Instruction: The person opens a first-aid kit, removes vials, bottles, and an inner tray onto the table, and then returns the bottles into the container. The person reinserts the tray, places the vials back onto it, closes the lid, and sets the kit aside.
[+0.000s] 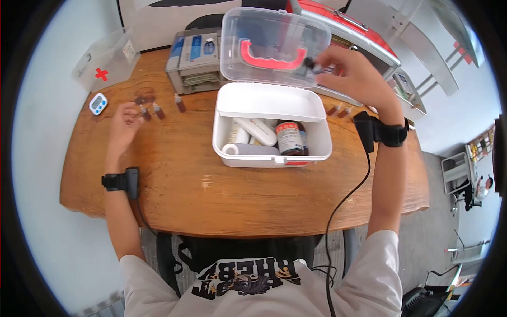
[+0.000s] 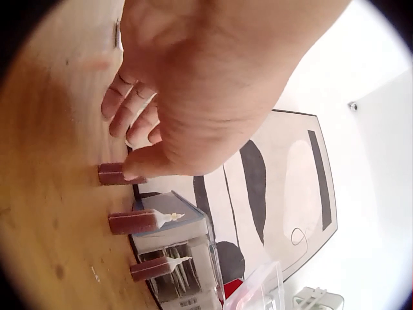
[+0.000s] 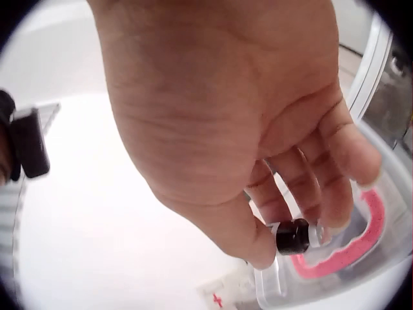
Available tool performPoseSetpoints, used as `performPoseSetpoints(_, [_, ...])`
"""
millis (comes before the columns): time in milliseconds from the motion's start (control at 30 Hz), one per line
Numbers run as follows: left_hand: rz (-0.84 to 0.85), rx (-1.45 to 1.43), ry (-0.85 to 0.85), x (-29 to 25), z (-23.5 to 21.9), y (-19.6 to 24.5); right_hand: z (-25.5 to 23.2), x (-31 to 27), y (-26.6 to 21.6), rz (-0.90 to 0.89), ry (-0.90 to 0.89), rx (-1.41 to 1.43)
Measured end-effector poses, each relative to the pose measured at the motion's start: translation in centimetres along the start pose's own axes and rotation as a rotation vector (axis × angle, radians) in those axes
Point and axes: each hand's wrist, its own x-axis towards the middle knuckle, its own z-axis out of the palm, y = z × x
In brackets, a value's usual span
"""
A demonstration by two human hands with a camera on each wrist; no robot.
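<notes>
My right hand [image 1: 351, 74] pinches a small dark vial [image 3: 293, 236] between thumb and fingers, in front of the raised clear lid [image 1: 274, 31] with its red handle [image 1: 272, 62]. Below the lid is the white box [image 1: 221, 150], holding a brown bottle [image 1: 289, 138] with a red-and-white label, a white case and pale tubes. At the table's left, my left hand [image 1: 125, 124] has its fingers loosely bent. Its thumb overlaps one reddish-brown vial [image 2: 111, 174] in the left wrist view. Two similar vials, one centred [image 2: 132, 223], the other lower [image 2: 151, 268], stand beside it.
Behind the vials stands a clear-sided organiser [image 1: 195, 58] with packets. A white timer [image 1: 98, 104] and a translucent box with a red cross [image 1: 101, 74] are at the left. More small vials [image 1: 343, 112] stand right of the white box. A cable [image 1: 338, 211] hangs from my right wrist.
</notes>
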Motion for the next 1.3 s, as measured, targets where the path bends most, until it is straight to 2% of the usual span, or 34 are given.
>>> performPoseSetpoints(33, [0.013,-0.019,0.060,-0.1,-0.4,1.0,-0.6,-1.6,1.0,0.147,0.083,0.107])
performPoseSetpoints(67, [0.025,-0.036,0.121,-0.2,-0.7,1.8,-1.0,-3.0,2.9,0.154,0.084,0.095])
performPoseSetpoints(133, [0.053,-0.072,0.160,-0.1,-1.0,2.4,-0.9,-6.0,7.5,0.330,0.269,0.414])
performPoseSetpoints(200, [0.080,-0.101,0.198,-0.2,-1.0,3.1,-0.5,-9.2,11.2,0.448,0.457,0.236])
performPoseSetpoints(267, [0.133,-0.151,0.228,-0.4,-0.5,4.3,0.2,-12.3,15.2,0.603,0.554,0.123])
performPoseSetpoints(300, [0.141,-0.152,0.227,-0.5,-0.2,4.9,1.0,-13.5,16.8,0.603,0.562,0.122])
performPoseSetpoints(367, [0.159,-0.227,0.181,-0.7,0.3,6.3,2.8,-15.5,19.5,0.622,0.719,0.183])
performPoseSetpoints(400, [0.162,-0.217,0.184,-0.7,0.7,6.7,3.4,-16.1,20.8,0.619,0.722,0.193])
performPoseSetpoints(467, [0.210,-0.335,0.125,-0.7,2.1,7.1,4.9,-16.8,22.6,0.738,0.594,0.031])
performPoseSetpoints(500, [0.213,-0.402,0.079,-0.9,2.8,7.9,5.9,-17.1,23.2,0.723,0.579,-0.062])
performPoseSetpoints(533, [0.209,-0.386,0.073,-1.2,3.5,8.7,6.5,-17.3,23.2,0.730,0.575,-0.045])
performPoseSetpoints(633, [0.154,-0.411,0.001,-2.0,5.6,10.6,6.7,-17.3,23.1,0.792,0.336,-0.051])
performPoseSetpoints(700, [0.214,-0.443,-0.116,-2.2,6.9,11.5,6.0,-16.9,21.2,0.822,0.359,-0.038])
performPoseSetpoints(833, [0.237,-0.346,-0.175,-2.5,7.9,14.8,5.6,-17.6,21.4,0.798,0.404,-0.067])
performPoseSetpoints(900, [0.535,0.032,-0.173,-2.6,7.6,17.6,5.1,-18.0,21.1,0.784,0.454,-0.111])
performPoseSetpoints(1033, [0.492,0.004,-0.266,-2.7,8.4,19.8,3.6,-16.8,17.7,0.757,0.539,-0.057])
performPoseSetpoints(1100, [0.420,0.083,-0.434,-2.0,8.7,20.2,3.4,-15.8,15.6,0.638,0.559,0.043])
performPoseSetpoints(1133, [0.417,0.079,-0.431,-1.7,8.9,20.4,3.7,-15.2,14.7,0.635,0.555,0.039])
performPoseSetpoints(1200, [0.443,0.137,-0.424,-1.5,9.1,20.8,4.7,-13.8,12.7,0.473,0.566,0.340])
performPoseSetpoints(1300, [0.536,0.172,-0.376,-1.7,9.5,20.6,6.5,-11.8,8.5,0.424,0.491,0.433])
